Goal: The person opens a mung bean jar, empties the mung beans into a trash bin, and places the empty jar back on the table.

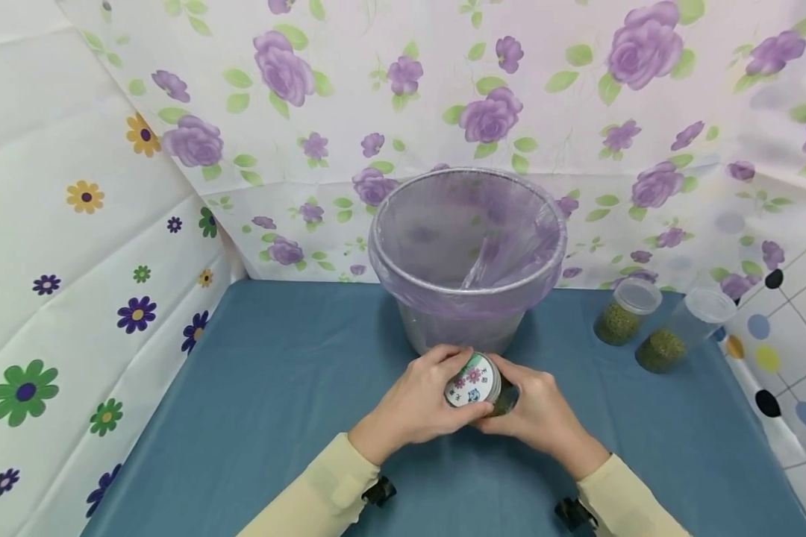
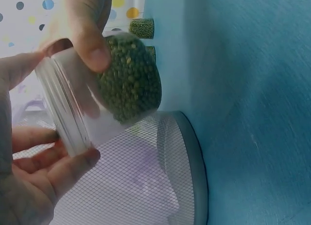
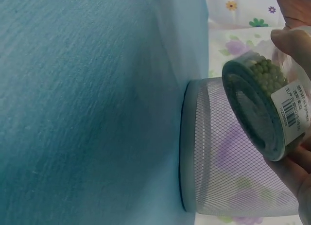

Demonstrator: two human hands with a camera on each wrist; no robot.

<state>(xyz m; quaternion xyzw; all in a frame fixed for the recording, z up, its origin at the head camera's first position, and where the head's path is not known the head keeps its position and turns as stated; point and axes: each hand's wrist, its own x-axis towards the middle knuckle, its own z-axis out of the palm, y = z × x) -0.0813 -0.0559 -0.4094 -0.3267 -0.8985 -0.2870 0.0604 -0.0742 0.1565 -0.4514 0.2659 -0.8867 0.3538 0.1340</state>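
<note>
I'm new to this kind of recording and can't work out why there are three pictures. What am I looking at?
No machine here: a person's two bare hands. The big picture comes from a camera on the head, looking down; the other two from cameras on each wrist, so they appear turned sideways. Both the left hand and the right hand grip one clear jar of small green beans, the left around its patterned lid. On the blue table just behind stands a mesh bin lined with a purple bag, and to the right two more bean jars with clear lids.
</note>
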